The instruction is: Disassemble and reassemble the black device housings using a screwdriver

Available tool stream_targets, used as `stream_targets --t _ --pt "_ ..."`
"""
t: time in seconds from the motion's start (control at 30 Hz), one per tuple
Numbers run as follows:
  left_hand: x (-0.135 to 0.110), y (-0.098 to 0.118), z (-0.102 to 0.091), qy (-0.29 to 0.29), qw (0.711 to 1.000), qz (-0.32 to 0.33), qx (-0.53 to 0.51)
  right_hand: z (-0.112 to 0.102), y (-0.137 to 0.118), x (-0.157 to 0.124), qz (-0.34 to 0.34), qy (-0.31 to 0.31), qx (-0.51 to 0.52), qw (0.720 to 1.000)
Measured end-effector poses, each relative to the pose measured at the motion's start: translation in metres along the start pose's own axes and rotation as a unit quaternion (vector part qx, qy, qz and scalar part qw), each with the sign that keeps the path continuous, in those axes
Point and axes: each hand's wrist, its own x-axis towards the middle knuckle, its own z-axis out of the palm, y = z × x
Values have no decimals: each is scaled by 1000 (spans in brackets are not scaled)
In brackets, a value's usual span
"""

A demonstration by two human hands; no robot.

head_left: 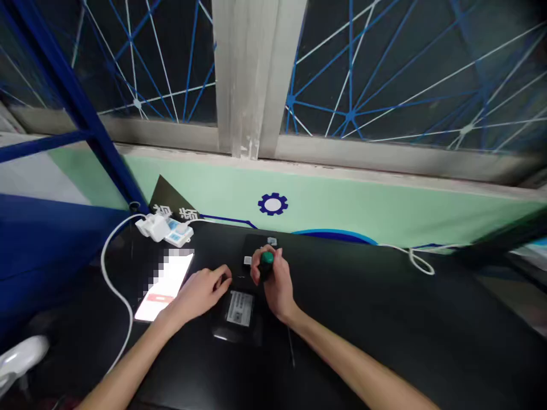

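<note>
The black tabletop (384,319) at lower right is edged by green wall (337,205). At lower centre, a green-capped tool (267,258) is clamped in the right hand (276,282), tip hidden; near a labelled device (240,308), whether curled fingers of the left hand (200,291) meet cannot be told.

1. Beyond the right hand (277,287) and its grip, the pale green wall (342,205) is evenly and moderately lit, while the window panes (393,74) above it are dark.
2. Left of the grip, the bright screen (164,293) glares, burnt out to white; blocky pixelation covers its upper left edge.
3. Nearer than the grip, a highlight marks the front edge of the black device (239,310), whose outline sinks into the dim black tabletop (384,296).
4. Far left of the grip, a white object (24,356) is blurred.
5. Far to its right, the view looks dark, smeared and stretched.
</note>
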Motion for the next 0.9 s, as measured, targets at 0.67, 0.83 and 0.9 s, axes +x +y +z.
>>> stream_targets --t 0.67,0.83,0.9 --pt "1 0 1 6 1000 5 1 -2 -2 -1 -19 -29 -14 999" --pt "1 -3 3 16 1000 14 6 -3 0 -5 -35 -44 19 998" --pt "1 -4 4 17 1000 13 7 -2 -1 -6 -42 -51 17 998"
